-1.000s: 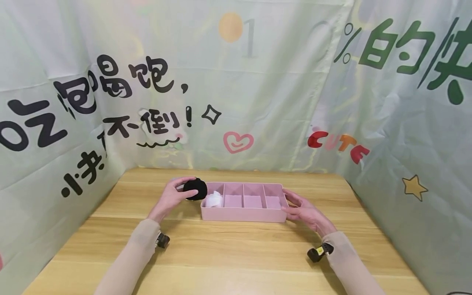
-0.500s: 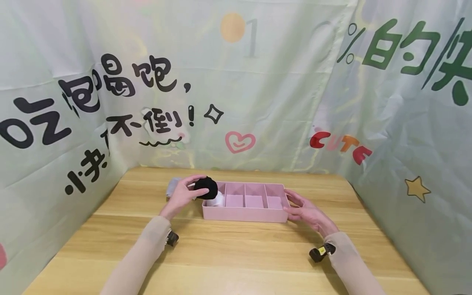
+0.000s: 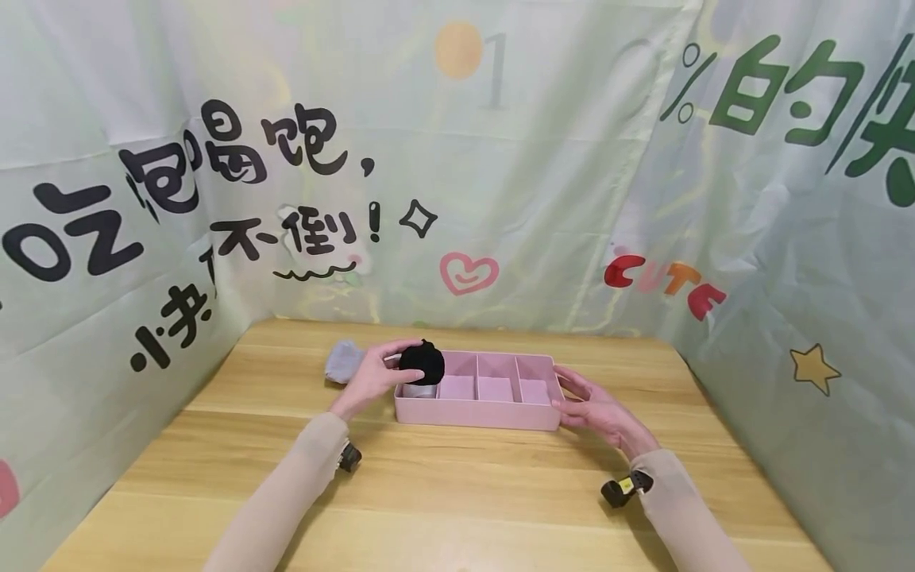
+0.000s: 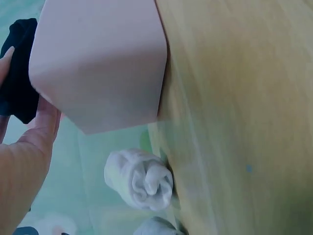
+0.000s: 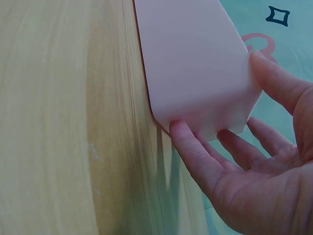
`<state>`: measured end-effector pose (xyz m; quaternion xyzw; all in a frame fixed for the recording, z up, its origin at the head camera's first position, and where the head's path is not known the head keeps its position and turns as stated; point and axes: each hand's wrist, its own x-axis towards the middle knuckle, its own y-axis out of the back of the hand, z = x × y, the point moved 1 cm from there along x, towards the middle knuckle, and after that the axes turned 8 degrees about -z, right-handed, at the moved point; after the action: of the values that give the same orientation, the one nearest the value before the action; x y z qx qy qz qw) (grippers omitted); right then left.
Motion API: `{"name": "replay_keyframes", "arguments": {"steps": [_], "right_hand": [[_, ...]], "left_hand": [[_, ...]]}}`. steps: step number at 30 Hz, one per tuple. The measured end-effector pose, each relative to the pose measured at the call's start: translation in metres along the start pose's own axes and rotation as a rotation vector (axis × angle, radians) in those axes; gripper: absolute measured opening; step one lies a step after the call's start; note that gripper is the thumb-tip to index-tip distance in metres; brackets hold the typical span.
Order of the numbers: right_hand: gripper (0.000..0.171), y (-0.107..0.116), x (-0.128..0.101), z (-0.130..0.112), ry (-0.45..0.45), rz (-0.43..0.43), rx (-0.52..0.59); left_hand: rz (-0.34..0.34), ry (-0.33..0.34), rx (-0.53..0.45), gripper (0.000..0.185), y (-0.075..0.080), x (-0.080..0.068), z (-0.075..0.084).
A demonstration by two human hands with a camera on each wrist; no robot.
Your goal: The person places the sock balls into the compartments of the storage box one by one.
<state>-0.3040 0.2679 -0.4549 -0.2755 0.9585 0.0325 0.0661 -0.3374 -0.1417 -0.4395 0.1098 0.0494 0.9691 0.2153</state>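
A pink divided tray (image 3: 477,415) stands in the middle of the wooden table. My left hand (image 3: 372,375) grips a black rolled sock (image 3: 422,361) just above the tray's leftmost compartment, where a pale roll (image 3: 418,390) shows underneath it. In the left wrist view the black sock (image 4: 19,83) sits behind the tray's end wall (image 4: 98,63), with my left hand (image 4: 24,161) below it. My right hand (image 3: 588,401) lies with straight fingers against the tray's right end. The right wrist view shows the right hand (image 5: 244,161) touching that pink wall (image 5: 195,63).
A grey rolled sock (image 3: 343,361) lies on the table (image 3: 457,492) just left of the tray; the left wrist view shows the pale roll (image 4: 139,178) there. Printed fabric walls close in the table's back and both sides. The tray's three right compartments hold nothing visible.
My left hand has carried the black sock to the right, from beside the tray's left end to above its leftmost compartment, uncovering the grey sock behind. The right hand has stayed put.
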Motion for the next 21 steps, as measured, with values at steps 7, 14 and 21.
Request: {"name": "replay_keyframes", "arguments": {"steps": [7, 14, 21], "right_hand": [[0.080, 0.000, -0.001, -0.001, 0.001, -0.007, 0.018], [0.079, -0.002, -0.001, 0.001, -0.014, 0.000, 0.037], [0.079, -0.001, -0.001, 0.000, 0.000, -0.005, 0.034]], "left_hand": [[0.040, -0.004, 0.098, 0.057, -0.011, 0.004, 0.003], [0.028, 0.003, 0.183, 0.055, -0.020, 0.005, 0.003], [0.038, 0.009, 0.253, 0.053, -0.024, 0.009, 0.004]]}}
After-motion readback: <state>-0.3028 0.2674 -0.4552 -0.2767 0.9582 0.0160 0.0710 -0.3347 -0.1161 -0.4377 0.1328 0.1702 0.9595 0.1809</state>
